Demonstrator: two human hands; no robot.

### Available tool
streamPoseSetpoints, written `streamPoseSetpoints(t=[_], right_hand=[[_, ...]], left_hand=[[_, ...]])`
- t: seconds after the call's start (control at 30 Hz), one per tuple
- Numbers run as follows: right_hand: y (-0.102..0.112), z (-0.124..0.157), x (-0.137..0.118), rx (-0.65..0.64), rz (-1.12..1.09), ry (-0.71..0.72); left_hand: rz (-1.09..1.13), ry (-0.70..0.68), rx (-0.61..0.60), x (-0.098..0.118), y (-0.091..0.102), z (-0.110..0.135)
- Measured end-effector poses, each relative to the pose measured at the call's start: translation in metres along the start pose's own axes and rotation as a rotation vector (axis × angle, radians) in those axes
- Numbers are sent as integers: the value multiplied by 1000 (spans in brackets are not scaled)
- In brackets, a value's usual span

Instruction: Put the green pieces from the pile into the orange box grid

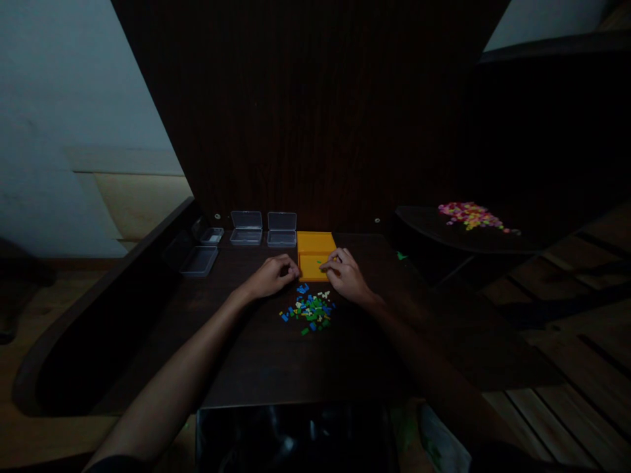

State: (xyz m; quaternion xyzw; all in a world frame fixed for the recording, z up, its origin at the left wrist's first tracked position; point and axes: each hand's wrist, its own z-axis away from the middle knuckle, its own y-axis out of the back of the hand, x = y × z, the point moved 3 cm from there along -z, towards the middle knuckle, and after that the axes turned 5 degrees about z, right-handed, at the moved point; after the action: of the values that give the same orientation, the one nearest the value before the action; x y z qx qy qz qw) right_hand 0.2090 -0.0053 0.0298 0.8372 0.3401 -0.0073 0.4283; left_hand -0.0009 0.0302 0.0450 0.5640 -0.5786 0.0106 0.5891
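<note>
An open yellow plastic box (315, 242) lies on the dark wooden table, its lid folded back. Inside its near half is a small green piece (319, 262). My left hand (273, 276) is closed, with its curled fingertips against the box's left edge. Over the right side of the box, my right hand (349, 278) has its thumb and fingers pinched together; anything between them is too small to make out. Just in front of the box lies a loose pile of small toy building bricks (313, 307) in green, blue, white and yellow.
Two clear plastic cases (246, 235) (282, 238) stand open left of the yellow box. Farther left are another clear case (199, 261) and a smaller one (212, 235). Pink and yellow small pieces (472, 215) are heaped on a side shelf. A dark panel (315, 118) rises behind.
</note>
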Motion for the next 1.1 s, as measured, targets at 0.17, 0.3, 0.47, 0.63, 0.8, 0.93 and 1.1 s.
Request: streamPoseSetpoints(t=[0.17,0.3,0.47,0.63,0.8,0.93,1.1], right_hand=[[0,2,-19,-96,-122,124],[-7,6,-32,-267,-197,182],[-18,12,-38,-390,-159,215],[-17,13,-39,-437,-131,197],[-13,14,-42,-471,-136,177],[-13,14,-44,-474,-135,166],[-13,14,-45,-489,-157,169]], left_hand=[[-27,9,144,-8,-11,-11],[-64,16,182,-13,-19,-26],[-102,59,174,-18,-24,-50],[-188,87,84,-24,-31,-70],[-209,103,75,-30,-37,-77],[-229,112,77,-30,-39,-79],[-247,111,79,-27,-38,-78]])
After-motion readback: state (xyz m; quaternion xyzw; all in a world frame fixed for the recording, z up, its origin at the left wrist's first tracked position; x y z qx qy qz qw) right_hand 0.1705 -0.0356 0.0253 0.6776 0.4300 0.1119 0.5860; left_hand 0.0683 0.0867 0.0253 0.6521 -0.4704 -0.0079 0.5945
